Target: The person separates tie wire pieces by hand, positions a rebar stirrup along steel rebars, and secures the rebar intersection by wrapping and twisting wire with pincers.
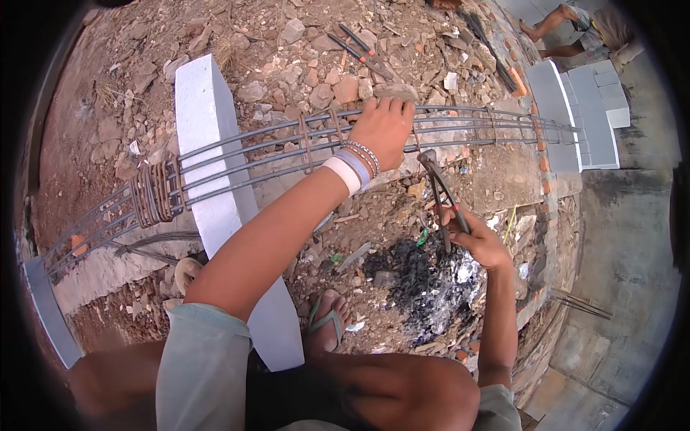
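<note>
Long thin steel bars with square stirrups form a cage crossing the view from left to right. My left hand, with bracelets on its wrist, is closed over the cage near the middle; its palm hides the bars there. Below and to the right, my right hand grips the handles of pincers. The pincer head is close to the lowest bar and a stirrup, just right of my left hand. Whether the jaws bite on wire cannot be made out. Several stirrups are bunched at the cage's left part.
A white block lies under the bars at left, grey blocks at right. A second pair of pincers lies on the rubble beyond. Black ash is near my foot. Another person's legs show top right.
</note>
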Demonstrator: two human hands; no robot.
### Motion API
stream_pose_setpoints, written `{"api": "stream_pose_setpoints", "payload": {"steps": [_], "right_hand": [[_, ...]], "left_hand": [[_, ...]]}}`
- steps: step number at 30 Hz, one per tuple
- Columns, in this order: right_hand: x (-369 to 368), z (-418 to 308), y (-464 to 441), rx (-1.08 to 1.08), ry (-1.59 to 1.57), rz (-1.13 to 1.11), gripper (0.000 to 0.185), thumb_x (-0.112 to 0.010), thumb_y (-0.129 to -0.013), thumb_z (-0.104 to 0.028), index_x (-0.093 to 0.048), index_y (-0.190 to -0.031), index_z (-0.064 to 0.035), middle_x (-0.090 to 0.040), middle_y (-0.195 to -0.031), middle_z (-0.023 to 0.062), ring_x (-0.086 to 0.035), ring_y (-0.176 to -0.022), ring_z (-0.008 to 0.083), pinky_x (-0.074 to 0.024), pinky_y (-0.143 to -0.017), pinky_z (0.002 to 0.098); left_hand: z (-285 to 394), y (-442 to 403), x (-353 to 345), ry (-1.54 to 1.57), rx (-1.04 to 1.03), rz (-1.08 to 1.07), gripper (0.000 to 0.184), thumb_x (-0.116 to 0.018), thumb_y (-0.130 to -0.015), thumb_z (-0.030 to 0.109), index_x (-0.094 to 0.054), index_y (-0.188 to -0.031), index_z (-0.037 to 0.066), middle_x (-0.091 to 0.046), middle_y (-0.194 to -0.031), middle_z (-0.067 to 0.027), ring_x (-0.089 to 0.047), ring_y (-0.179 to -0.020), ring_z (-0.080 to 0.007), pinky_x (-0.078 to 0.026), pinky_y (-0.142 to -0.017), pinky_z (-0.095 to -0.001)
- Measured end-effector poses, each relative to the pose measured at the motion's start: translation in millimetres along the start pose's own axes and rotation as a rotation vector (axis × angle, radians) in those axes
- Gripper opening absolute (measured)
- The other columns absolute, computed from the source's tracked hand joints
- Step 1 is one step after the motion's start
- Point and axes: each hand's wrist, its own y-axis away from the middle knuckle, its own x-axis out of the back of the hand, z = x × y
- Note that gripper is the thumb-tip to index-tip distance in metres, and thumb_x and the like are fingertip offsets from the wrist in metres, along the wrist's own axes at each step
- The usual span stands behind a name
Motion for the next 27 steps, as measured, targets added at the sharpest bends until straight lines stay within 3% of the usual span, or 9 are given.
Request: {"api": "stream_pose_setpoints", "payload": {"steps": [5, 6, 9, 10, 13, 16, 20, 27], "right_hand": [[-4, -1, -3, 0.046, 0.096, 0.032, 0.03, -0.05, -0.084, 0.011, -0.052, -0.107, -0.0084, -0.052, -0.123, 0.0071, -0.051, -0.103, 0.0166, -0.0416, -0.087, 0.0321], [-12, -15, -1, 0.009, 0.148, 0.061, 0.028, -0.051, -0.085, 0.01, -0.051, -0.106, -0.0085, -0.053, -0.113, 0.0069, -0.052, -0.097, 0.0169, -0.0422, -0.084, 0.0325], [-14, -8, -4, 0.034, 0.315, 0.098, 0.025, -0.051, -0.088, 0.008, -0.051, -0.107, -0.0088, -0.055, -0.109, 0.0074, -0.052, -0.096, 0.0157, -0.0421, -0.081, 0.0308], [-17, -11, -2, -0.022, 0.314, 0.137, 0.017, -0.052, -0.094, 0.0, -0.05, -0.109, -0.0077, -0.057, -0.102, 0.0078, -0.055, -0.091, 0.0145, -0.0439, -0.077, 0.0311], [-38, -17, -4, -0.093, 0.351, 0.368, 0.02, -0.051, -0.101, -0.011, -0.05, -0.12, -0.0046, -0.059, -0.097, 0.0073, -0.058, -0.087, 0.0141, -0.0469, -0.076, 0.0321], [-32, 4, -8, -0.05, 0.29, 0.238, 0.034, -0.049, -0.105, -0.021, -0.047, -0.132, -0.0011, -0.062, -0.098, 0.0086, -0.063, -0.087, 0.0161, -0.0505, -0.078, 0.0342], [-26, 22, -18, -0.014, -0.009, 0.167, 0.037, -0.045, -0.106, -0.025, -0.048, -0.134, -0.0001, -0.065, -0.106, 0.0088, -0.065, -0.096, 0.0183, -0.0515, -0.084, 0.0343], [-14, 18, -16, 0.01, 0.526, 0.275, 0.034, -0.048, -0.105, -0.028, -0.056, -0.125, -0.0018, -0.064, -0.092, 0.0126, -0.062, -0.08, 0.0202, -0.0487, -0.074, 0.0348]], "left_hand": [[0, 0, -2, -0.035, 0.011, 0.006, 0.071, -0.078, -0.064, 0.02, -0.049, -0.125, -0.002, -0.058, -0.113, -0.0161, -0.057, -0.107, -0.0306, -0.043, -0.091, -0.0416], [-1, 0, -4, -0.053, 0.008, 0.027, 0.071, -0.078, -0.063, 0.02, -0.05, -0.124, -0.002, -0.059, -0.112, -0.0159, -0.057, -0.107, -0.0304, -0.043, -0.091, -0.0414], [-1, 0, -8, -0.068, 0.011, 0.059, 0.067, -0.077, -0.063, 0.02, -0.052, -0.122, -0.002, -0.059, -0.111, -0.0155, -0.057, -0.107, -0.0298, -0.044, -0.09, -0.0409], [-1, 0, -8, -0.065, 0.012, 0.058, 0.067, -0.077, -0.063, 0.02, -0.052, -0.122, -0.002, -0.059, -0.111, -0.0156, -0.057, -0.107, -0.0298, -0.044, -0.09, -0.0409], [-1, 0, -7, -0.07, 0.011, 0.057, 0.066, -0.076, -0.064, 0.019, -0.052, -0.122, -0.002, -0.059, -0.111, -0.0155, -0.057, -0.106, -0.03, -0.044, -0.09, -0.0409], [-1, 0, -8, -0.067, 0.01, 0.078, 0.064, -0.075, -0.064, 0.018, -0.052, -0.121, -0.002, -0.059, -0.11, -0.0154, -0.057, -0.106, -0.0301, -0.044, -0.089, -0.0409], [-1, 1, -8, -0.06, 0.009, 0.084, 0.062, -0.073, -0.065, 0.016, -0.053, -0.12, -0.001, -0.059, -0.109, -0.0154, -0.057, -0.106, -0.0302, -0.044, -0.089, -0.0409], [-2, 0, -10, -0.041, 0.001, 0.106, 0.056, -0.07, -0.066, 0.012, -0.053, -0.118, -0.001, -0.059, -0.108, -0.0153, -0.057, -0.107, -0.0305, -0.044, -0.089, -0.0409]]}}
